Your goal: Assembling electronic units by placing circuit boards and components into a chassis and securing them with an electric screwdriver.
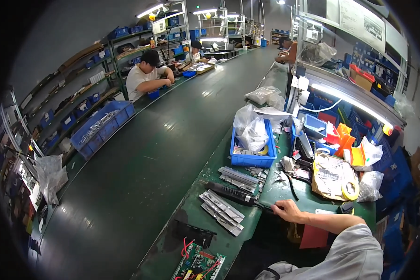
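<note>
My right hand [288, 211] reaches in from the right over the bench edge, its fingers closed at the tail end of a long black tool, where a dark cord [264, 206] runs out. This tool [231, 193] looks like an electric screwdriver and lies flat on the green bench. Grey metal strips [221, 212] are stacked on its near side, and another stack of strips [238, 179] lies on its far side. Closer to me sits a green circuit board [199, 265] with red wires, beside a black slotted bar [195, 230]. My left hand is out of view.
A blue bin [253, 160] with plastic bags stands beyond the strips. To the right are a yellowish tray [332, 176], a tape roll [350, 190] and orange bins [344, 140]. The long green belt [140, 186] runs along the left, with a co-worker [147, 77] across it.
</note>
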Action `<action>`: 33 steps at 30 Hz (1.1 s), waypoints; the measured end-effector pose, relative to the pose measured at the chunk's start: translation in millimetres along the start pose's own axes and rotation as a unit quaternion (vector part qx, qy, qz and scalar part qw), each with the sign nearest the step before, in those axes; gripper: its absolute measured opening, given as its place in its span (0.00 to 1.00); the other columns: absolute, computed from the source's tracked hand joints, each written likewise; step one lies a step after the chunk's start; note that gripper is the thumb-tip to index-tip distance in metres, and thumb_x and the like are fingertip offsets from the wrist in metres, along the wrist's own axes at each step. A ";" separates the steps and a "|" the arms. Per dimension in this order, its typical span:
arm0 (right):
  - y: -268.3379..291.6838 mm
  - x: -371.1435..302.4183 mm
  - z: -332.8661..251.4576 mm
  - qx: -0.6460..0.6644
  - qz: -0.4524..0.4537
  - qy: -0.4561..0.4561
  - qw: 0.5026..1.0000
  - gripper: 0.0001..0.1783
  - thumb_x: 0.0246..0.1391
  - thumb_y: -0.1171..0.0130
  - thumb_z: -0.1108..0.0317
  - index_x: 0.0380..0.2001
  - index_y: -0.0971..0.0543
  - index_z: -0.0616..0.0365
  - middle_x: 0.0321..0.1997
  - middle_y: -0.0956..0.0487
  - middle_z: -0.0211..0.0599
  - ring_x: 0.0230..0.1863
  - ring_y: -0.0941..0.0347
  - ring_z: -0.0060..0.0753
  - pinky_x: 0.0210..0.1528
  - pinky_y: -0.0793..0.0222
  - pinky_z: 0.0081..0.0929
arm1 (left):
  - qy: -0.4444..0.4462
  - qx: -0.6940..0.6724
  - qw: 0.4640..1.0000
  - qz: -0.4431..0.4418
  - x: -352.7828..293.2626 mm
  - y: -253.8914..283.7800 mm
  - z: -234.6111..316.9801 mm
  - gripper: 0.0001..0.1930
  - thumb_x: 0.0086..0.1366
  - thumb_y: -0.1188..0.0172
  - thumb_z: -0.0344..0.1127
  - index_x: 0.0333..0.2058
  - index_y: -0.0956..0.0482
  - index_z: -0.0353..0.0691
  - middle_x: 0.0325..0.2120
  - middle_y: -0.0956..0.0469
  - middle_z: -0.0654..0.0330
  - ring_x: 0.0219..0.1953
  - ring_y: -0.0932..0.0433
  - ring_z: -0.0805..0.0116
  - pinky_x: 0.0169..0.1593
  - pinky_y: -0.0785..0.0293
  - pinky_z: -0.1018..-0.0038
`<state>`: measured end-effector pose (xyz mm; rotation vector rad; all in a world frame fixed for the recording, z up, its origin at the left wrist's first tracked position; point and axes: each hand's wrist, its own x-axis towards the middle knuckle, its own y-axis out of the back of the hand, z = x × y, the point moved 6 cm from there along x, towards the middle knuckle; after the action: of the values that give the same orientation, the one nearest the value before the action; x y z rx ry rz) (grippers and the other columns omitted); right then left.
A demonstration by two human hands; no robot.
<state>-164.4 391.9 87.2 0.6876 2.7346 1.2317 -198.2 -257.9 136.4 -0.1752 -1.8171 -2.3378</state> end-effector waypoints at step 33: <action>-84.9 12.1 -103.7 0.116 0.057 0.081 0.988 0.15 0.65 0.38 0.67 0.25 0.19 0.63 0.18 0.25 0.40 0.17 0.33 0.29 0.22 0.37 0.30 | -0.226 -0.508 0.661 -0.503 -115.0 -138.7 391.1 0.12 0.75 0.44 0.45 0.45 0.26 0.42 0.32 0.19 0.39 0.38 0.20 0.32 0.37 0.25 0.47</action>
<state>-231.3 275.6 97.3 0.8073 3.0477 1.0400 -120.5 161.7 79.1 0.2246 -0.2635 -4.1861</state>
